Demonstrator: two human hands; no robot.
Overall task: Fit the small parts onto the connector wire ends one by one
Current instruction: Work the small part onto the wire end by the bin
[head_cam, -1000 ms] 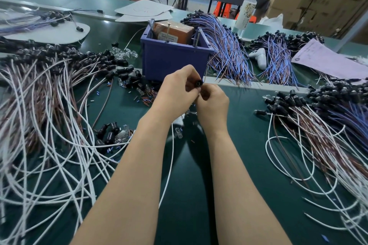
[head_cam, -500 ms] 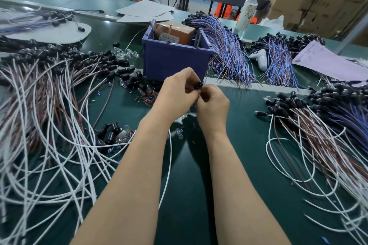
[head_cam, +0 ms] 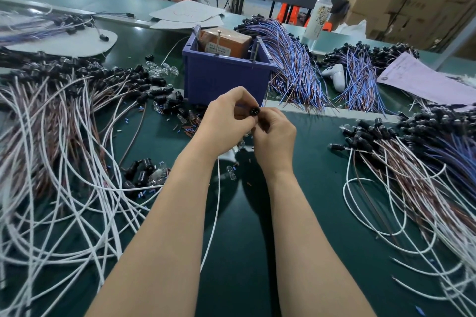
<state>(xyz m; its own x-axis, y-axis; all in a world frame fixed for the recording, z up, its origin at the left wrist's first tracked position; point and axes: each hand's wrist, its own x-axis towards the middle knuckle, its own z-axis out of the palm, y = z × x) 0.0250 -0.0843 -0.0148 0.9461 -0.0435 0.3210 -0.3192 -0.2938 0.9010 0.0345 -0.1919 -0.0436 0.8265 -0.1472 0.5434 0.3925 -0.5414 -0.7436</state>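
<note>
- Over the middle of the green table [head_cam: 316, 188], we see the left hand [head_cam: 226, 121] and the right hand [head_cam: 275, 134] meeting, raised in front of a blue bin [head_cam: 221, 77].
- We find the left fingers curled, thumb and forefinger pinching a small black connector [head_cam: 254, 111] with its open end turned towards us.
- We see the right fingers curled in as well, their tips pinching the same connector from the right; whether they also hold a small part we cannot tell.
- We trace a white wire [head_cam: 215, 213] dropping from beneath the hands and curving down between the forearms; its join to the connector is hidden.
- We note loose black and clear parts [head_cam: 146, 175] heaped on the table left of the left forearm.
- We see a tangle of white and brown wires [head_cam: 51, 149] with black ends spread across the left side, and a similar pile [head_cam: 412, 175] on the right.
- We make out an orange box [head_cam: 226, 42] standing in the bin, and a bundle of purple-blue wires [head_cam: 291, 67] lying just beside the bin's right wall.
</note>
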